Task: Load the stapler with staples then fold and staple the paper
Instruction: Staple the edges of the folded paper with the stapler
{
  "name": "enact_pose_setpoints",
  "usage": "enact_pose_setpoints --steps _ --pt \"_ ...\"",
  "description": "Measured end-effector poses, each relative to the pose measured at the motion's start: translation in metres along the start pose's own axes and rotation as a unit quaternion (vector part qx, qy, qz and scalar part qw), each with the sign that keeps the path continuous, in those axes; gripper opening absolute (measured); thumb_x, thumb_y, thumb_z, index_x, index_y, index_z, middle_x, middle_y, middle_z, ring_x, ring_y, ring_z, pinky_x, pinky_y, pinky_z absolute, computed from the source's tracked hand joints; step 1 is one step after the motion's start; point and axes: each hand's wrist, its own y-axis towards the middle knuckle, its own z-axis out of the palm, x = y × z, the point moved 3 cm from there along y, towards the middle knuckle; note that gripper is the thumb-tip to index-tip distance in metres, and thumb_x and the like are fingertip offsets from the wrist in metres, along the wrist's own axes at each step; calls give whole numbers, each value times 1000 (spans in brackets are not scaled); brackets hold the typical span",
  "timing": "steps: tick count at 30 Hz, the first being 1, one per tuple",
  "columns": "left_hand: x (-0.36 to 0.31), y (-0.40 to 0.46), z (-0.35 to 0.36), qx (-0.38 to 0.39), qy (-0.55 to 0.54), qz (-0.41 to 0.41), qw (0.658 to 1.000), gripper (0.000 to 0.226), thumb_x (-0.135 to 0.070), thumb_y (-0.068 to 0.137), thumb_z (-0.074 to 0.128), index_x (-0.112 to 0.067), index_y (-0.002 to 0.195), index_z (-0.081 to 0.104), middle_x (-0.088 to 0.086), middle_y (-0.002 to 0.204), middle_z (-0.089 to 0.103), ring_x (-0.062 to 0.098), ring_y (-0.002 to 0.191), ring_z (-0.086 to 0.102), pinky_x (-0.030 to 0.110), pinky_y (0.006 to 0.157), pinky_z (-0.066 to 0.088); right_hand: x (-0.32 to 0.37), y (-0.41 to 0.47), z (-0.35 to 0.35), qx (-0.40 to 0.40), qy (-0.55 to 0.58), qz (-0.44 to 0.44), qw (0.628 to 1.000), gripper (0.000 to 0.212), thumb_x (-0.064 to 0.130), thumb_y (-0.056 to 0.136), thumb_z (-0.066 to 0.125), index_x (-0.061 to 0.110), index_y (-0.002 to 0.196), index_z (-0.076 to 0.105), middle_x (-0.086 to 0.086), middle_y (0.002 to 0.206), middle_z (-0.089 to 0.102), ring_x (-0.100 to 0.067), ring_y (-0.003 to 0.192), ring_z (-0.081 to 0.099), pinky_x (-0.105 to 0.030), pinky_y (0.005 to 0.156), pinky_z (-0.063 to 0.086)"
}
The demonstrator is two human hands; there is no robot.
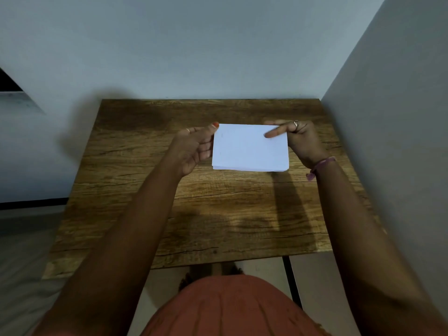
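Note:
A folded white paper is held up above the wooden table, its layered edges showing along the bottom. My left hand pinches the paper's left edge near the upper corner, thumb on the front. My right hand grips the right edge, with a finger laid across the front near the upper right corner. A faint small mark shows near the paper's left edge. No stapler or staples are in view.
The table stands in a corner, with a pale wall behind it and another wall close on the right. A black table leg shows below the front edge. Floor lies to the left.

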Motion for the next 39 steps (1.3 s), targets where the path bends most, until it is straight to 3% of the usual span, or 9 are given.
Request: enact_pose_setpoints --steps 3,9,15,19,23,26,29,35,39 --pt "-3 -1 4 -32 12 9 999 34 -13 83 72 4 110 62 14 96 74 19 82 73 26 59 58 3 0 -3 -1 -8 -11 1000 43 -13 85 55 21 71 77 -2 112 68 -10 103 65 -25 78 56" --pt "-6 -1 7 -41 35 30 998 11 -5 81 72 -3 91 68 5 77 76 9 64 71 17 48 52 4 -1 -8 3 -20 -28 999 41 -14 87 52 17 76 76 -1 113 68 -11 105 65 -24 75 56" --pt "-7 1 8 -48 75 55 995 11 -8 78 75 -8 89 71 5 81 76 8 66 69 16 49 52 -3 -3 -18 44 -32 -30 998 32 -13 87 52 9 93 74 -8 123 63 -20 119 58 -30 89 54" --pt "-12 0 12 -40 142 87 985 15 -10 77 77 -8 91 70 7 87 76 10 69 71 20 53 54 -8 -3 -27 103 -53 23 993 31 -10 91 48 1 115 63 -10 129 61 -12 124 54 -22 98 47" --pt "-19 -5 21 -5 214 125 969 13 -10 77 77 -9 88 70 2 81 76 14 73 73 21 55 55 0 5 -28 66 -15 53 996 27 -8 92 46 1 108 65 -15 122 65 -16 113 62 -22 97 48" --pt "-23 -10 33 31 254 136 957 13 -10 76 77 -10 87 71 2 80 76 17 77 74 28 61 59 10 10 -4 112 6 59 992 20 11 93 56 17 107 70 -2 109 72 -15 106 66 -22 89 52" --pt "-29 -16 47 48 274 145 949 12 -9 75 78 -10 85 70 6 77 76 21 76 74 31 62 60 15 14 18 156 43 69 984 19 22 86 65 18 103 73 -5 102 74 -20 98 68 -32 84 56" --pt "-41 -27 62 54 332 193 922 16 -9 77 76 -24 81 69 -5 70 74 9 70 72 27 61 60 9 17 20 136 137 84 978 23 24 74 74 17 96 75 -1 92 75 -14 85 69 -29 72 56" --pt "-43 -30 66 51 356 213 909 15 -10 78 75 -20 88 71 5 79 75 16 76 73 33 65 61 7 16 20 117 158 75 978 17 21 74 73 17 90 76 0 90 75 -12 83 70 -28 72 56"
